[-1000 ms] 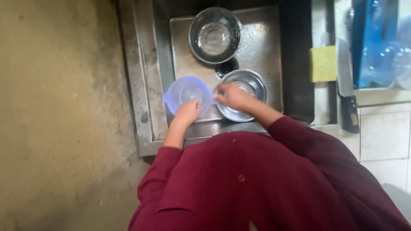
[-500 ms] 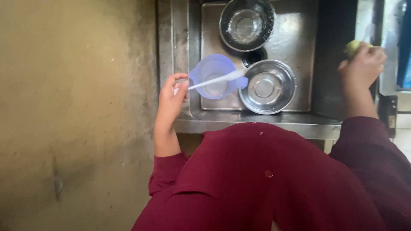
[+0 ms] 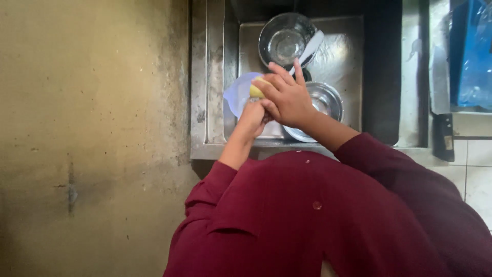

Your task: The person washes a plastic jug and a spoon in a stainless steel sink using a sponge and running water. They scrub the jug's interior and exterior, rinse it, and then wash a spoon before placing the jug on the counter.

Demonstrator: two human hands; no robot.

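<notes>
A: Steel sink [image 3: 215, 77], two steel bowls: one far [image 3: 285, 39], one near [image 3: 324, 102]. One lilac plastic lid [image 3: 237, 93].

B: Hands?

A: Right hand [image 3: 288, 98] clenches a yellow sponge [image 3: 255, 90] over the lid; left hand [image 3: 253, 115] beneath, grip unclear.

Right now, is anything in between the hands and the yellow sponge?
Nothing visible. The right hand already grips the yellow sponge and presses it against the pale blue plate. The left hand sits just below, mostly hidden under the right one, at the plate's lower edge. Both are over the steel sink.
</notes>
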